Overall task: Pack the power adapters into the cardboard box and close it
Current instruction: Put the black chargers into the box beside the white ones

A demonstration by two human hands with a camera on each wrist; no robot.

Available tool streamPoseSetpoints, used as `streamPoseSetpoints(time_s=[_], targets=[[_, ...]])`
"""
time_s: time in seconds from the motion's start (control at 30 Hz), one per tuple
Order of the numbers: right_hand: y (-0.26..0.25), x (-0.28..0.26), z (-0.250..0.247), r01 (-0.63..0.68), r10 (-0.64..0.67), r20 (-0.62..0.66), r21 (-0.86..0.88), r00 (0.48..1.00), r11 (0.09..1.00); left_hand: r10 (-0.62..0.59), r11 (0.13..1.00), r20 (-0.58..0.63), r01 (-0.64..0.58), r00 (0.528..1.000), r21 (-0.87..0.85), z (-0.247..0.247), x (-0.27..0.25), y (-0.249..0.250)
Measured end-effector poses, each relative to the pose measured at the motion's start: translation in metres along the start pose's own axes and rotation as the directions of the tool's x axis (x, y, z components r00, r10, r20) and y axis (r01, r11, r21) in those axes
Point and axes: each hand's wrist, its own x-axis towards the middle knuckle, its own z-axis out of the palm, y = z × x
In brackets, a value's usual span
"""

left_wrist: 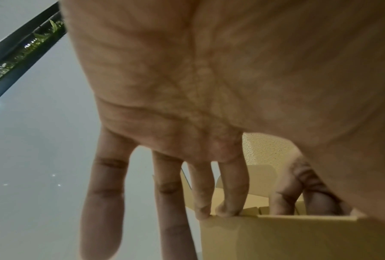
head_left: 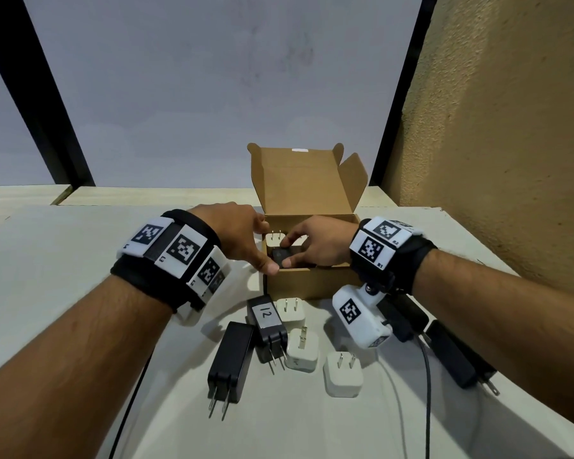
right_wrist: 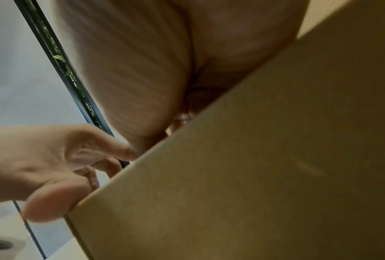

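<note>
Cardboard box [head_left: 307, 283]: plain brown corrugated card, rectangular, matte; lid [head_left: 297, 180] upright at the far side, rounded tuck ears at its top corners, one side flap standing at the right.

Right hand [head_left: 318, 243]: reaches into the box from the right; thumb and fingertips curl round a black adapter [head_left: 287, 255], a smooth, matte plastic block with rounded edges. Its long axis runs roughly left to right, level with the box's near wall. Which way its prongs point cannot be told.

Left hand [head_left: 242, 235]: at the box's left near corner, thumb on the near rim, fingers [left_wrist: 231, 184] nearly straight, two tips touching the left wall's top edge, holding nothing.

White adapter in box [head_left: 274, 241]: glossy cube, just beyond the right thumb, two metal prongs pointing up.

Below both wrists, on the pale table [head_left: 63, 246]:
- long black adapter [head_left: 231, 361], prongs toward the viewer;
- black adapter labelled "12" [head_left: 267, 321], prongs toward the viewer;
- three white cube adapters [head_left: 290, 309] [head_left: 302, 351] [head_left: 343, 372], prongs up;
- another black adapter [head_left: 454, 354], right of the right wrist, partly hidden.
</note>
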Motion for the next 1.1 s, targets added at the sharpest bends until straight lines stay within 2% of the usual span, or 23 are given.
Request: streamPoseSetpoints(time_s=[0.17,0.37,0.47,0.53,0.77,0.83,0.97,1.1], targets=[[-0.007,0.004,0.003,0.031,-0.031,0.008,-0.043,0.999,0.999,0.001,0.999,0.004,-0.001,1.000,0.036,-0.002,-0.001,0.004],[-0.005,-0.003,-0.003,0.034,-0.034,0.016,-0.031,0.999,0.999,-0.013,1.000,0.000,0.013,1.000,0.004,-0.001,-0.001,0.004],[0.009,-0.015,-0.011,0.031,-0.017,-0.093,0.154,0.996,0.988,-0.024,0.999,-0.006,0.023,1.000,-0.025,-0.001,-0.003,0.007],[0.026,-0.026,-0.019,0.012,0.023,-0.158,0.217,0.987,0.976,-0.025,0.999,-0.007,0.025,1.000,-0.030,-0.001,-0.005,0.009],[0.085,-0.078,-0.035,-0.094,0.156,-0.369,0.181,0.916,0.979,-0.029,1.000,0.005,0.029,1.000,-0.007,-0.003,-0.009,0.013],[0.092,-0.090,-0.034,-0.153,0.186,-0.298,0.129,0.936,0.980,-0.032,0.999,0.009,0.032,0.999,-0.004,-0.004,-0.009,0.014],[0.091,-0.097,-0.026,-0.261,0.261,-0.045,0.006,0.964,0.965,-0.049,0.998,0.009,0.049,0.999,0.026,-0.005,-0.007,0.017],[0.077,-0.096,-0.019,-0.287,0.293,0.038,-0.111,0.955,0.951,-0.055,0.998,0.013,0.055,0.998,0.029,-0.005,-0.008,0.019]])
